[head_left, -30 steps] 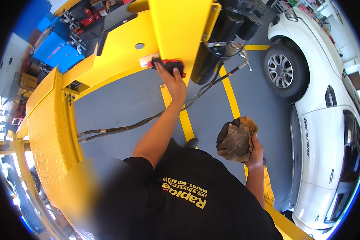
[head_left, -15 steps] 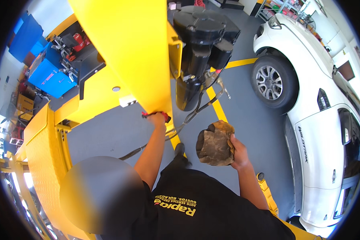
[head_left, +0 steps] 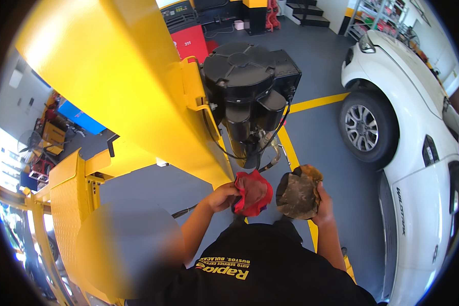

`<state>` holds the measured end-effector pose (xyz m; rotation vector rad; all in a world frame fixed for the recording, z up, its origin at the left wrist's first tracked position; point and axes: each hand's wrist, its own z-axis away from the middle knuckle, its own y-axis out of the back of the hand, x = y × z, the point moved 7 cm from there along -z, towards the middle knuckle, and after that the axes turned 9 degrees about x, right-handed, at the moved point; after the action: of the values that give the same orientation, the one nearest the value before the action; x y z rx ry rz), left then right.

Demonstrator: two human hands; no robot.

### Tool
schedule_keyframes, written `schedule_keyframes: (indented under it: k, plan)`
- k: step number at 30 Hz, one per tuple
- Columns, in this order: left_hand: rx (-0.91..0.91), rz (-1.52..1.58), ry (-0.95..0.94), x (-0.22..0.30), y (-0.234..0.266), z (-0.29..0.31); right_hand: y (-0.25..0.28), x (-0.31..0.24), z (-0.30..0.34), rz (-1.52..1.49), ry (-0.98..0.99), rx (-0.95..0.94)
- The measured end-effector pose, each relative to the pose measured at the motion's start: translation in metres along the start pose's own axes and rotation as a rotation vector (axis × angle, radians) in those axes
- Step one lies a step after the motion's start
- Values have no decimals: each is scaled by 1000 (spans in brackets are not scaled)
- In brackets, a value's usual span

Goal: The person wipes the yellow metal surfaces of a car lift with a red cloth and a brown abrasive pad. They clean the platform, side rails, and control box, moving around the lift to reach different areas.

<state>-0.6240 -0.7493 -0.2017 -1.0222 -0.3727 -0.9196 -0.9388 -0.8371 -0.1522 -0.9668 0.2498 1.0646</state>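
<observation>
Two hands: left hand (head_left: 223, 198) pinching a crumpled red-and-dark cloth (head_left: 253, 194); right hand (head_left: 323, 206) gripping a roundish, stained brown-grey pad (head_left: 297, 195) by its right edge.
Yellow metal post (head_left: 137, 86): ahead and left, blocking the view behind.
Round-topped black motor unit (head_left: 239, 71): just beyond the cloth.
Cloth: ahead of the black-shirted torso (head_left: 275, 270), long axis roughly forward.
Pad: just beside it, tan edge forward-right.

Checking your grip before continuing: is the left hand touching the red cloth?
Touching. The head view shows the left hand gripping the red cloth at its left edge.
</observation>
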Motion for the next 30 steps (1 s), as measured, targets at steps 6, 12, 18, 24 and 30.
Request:
schedule_keyframes:
  k: [6,12,18,24,30]
  plan:
    - [39,-761,-238,111,-101,72,61,-93,-37,4,9,-16]
    - [760,-898,-1050,238,-230,176,89,-212,-53,-2,44,-172]
    - [1542,-1778,-884,271,-212,68,61,-258,-107,8,-42,-337]
    - [1423,-1440,-831,324,-188,55,-39,-246,-137,112,-89,-515]
    - [1324,-1480,-693,361,-173,38,-198,-284,-150,334,58,-791]
